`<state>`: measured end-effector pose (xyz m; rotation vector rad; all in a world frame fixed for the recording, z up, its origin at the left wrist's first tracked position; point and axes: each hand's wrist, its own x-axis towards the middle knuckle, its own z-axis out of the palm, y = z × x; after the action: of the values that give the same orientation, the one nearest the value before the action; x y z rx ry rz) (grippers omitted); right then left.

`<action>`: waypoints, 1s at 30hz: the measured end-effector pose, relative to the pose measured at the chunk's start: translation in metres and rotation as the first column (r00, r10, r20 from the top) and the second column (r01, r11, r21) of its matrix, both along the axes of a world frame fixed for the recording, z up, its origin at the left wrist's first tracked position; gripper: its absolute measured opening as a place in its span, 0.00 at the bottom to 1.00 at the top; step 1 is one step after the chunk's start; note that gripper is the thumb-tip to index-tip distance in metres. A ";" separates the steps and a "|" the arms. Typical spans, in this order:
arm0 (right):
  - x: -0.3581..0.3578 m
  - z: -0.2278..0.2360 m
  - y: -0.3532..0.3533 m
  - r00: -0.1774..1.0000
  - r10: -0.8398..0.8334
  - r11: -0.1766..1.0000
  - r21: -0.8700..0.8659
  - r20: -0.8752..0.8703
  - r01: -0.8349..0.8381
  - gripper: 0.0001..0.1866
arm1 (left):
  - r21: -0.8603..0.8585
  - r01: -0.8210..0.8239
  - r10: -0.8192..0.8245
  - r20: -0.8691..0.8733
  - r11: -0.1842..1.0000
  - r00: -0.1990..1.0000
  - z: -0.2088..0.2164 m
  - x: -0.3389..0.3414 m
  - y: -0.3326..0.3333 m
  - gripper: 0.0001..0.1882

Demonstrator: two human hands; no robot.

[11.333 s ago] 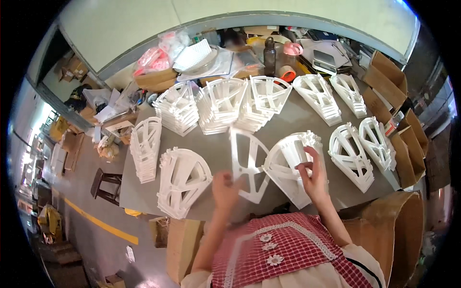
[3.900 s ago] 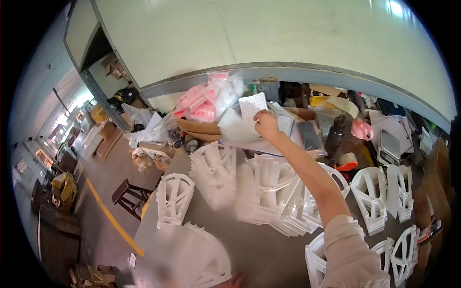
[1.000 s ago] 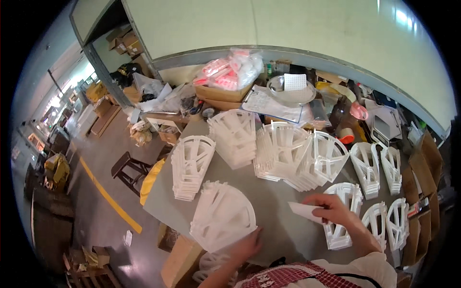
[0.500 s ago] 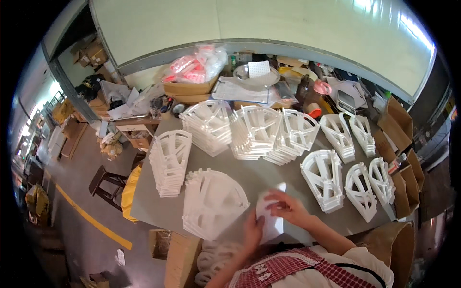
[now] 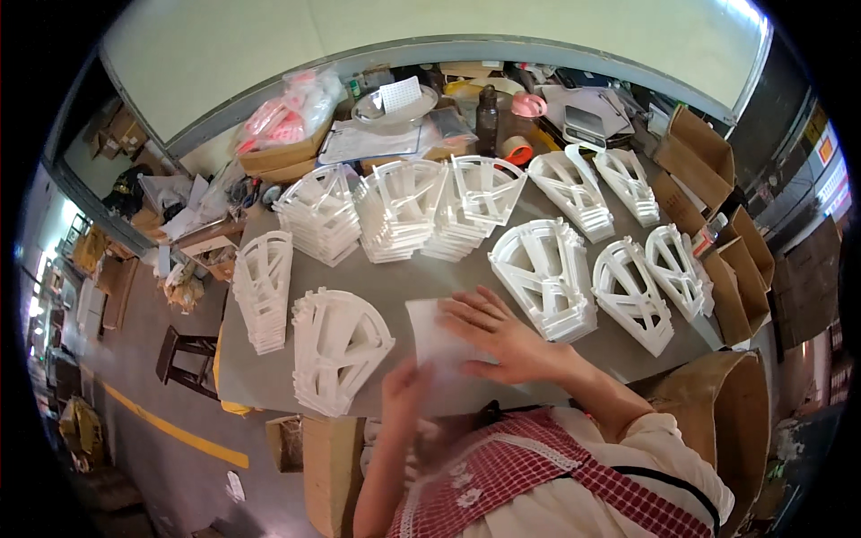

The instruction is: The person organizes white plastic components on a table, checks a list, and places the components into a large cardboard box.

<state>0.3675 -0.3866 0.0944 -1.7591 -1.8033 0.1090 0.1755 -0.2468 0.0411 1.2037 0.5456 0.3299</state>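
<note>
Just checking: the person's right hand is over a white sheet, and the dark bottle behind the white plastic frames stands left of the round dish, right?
Not quite: the dark bottle stands to the right of the round dish, as the head view shows. The right hand is indeed over a white sheet.

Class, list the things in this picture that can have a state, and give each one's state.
Right hand: fingers spread, over the white sheet
Left hand: blurred, grip unclear
White sheet: partly covered
White frames: stacked in piles
Large cardboard box: open
Dark bottle: upright
Stool: upright
</note>
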 end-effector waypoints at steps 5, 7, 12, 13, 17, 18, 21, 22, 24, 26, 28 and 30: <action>0.006 -0.019 -0.017 0.993 0.062 0.997 -0.036 -0.096 -0.066 0.34 | 0.108 0.019 -0.015 -0.036 0.994 0.999 0.017 -0.004 -0.037 0.14; 0.005 -0.016 -0.023 0.976 0.073 0.991 -0.093 -0.207 -0.094 0.31 | 0.095 -0.030 0.030 0.004 0.995 1.000 0.015 -0.008 -0.046 0.14; 0.001 -0.033 -0.032 0.940 0.065 0.981 -0.153 -0.335 -0.122 0.23 | 0.425 -0.268 0.271 0.055 0.865 0.961 0.018 -0.009 -0.054 0.20; 0.002 -0.032 -0.031 0.930 0.096 0.971 -0.173 -0.354 -0.166 0.22 | 0.580 -0.288 0.310 0.064 0.762 0.949 0.022 -0.009 -0.055 0.21; 0.000 -0.034 -0.023 0.850 0.266 0.903 -0.192 -0.455 -0.385 0.20 | 0.611 -0.179 0.237 -0.016 0.771 0.971 0.028 -0.011 -0.057 0.26; -0.001 -0.033 -0.021 0.852 0.252 0.904 -0.203 -0.458 -0.376 0.20 | 0.513 -0.135 0.193 -0.062 0.848 0.979 0.027 -0.012 -0.058 0.25; -0.004 -0.029 -0.016 0.873 0.194 0.942 -0.164 -0.448 -0.294 0.18 | 0.526 -0.216 0.305 -0.087 0.822 0.948 0.025 -0.014 -0.059 0.21; -0.006 -0.031 -0.016 0.885 0.163 0.966 -0.111 -0.437 -0.233 0.17 | 0.495 -0.242 0.319 -0.075 0.834 0.945 0.024 -0.013 -0.059 0.19; -0.008 -0.034 -0.013 0.887 0.130 0.984 -0.053 -0.443 -0.171 0.15 | 0.430 -0.289 0.343 -0.053 0.855 0.938 0.021 -0.012 -0.057 0.14; -0.007 -0.040 -0.012 0.871 0.119 0.985 -0.050 -0.476 -0.163 0.14 | 0.434 -0.255 0.326 -0.097 0.864 0.940 0.013 -0.014 -0.052 0.11; -0.006 -0.043 -0.009 0.879 0.110 0.984 -0.074 -0.464 -0.162 0.13 | 0.417 -0.232 0.300 -0.102 0.879 0.949 0.010 -0.015 -0.045 0.08; -0.006 -0.044 -0.005 0.874 0.090 0.977 -0.130 -0.477 -0.172 0.13 | 0.380 -0.221 0.266 -0.069 0.898 0.961 0.010 -0.014 -0.035 0.06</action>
<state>0.3619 -0.3917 0.0508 -1.5440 -1.5807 0.7036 0.1612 -0.2823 0.0513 1.5292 0.7666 0.5979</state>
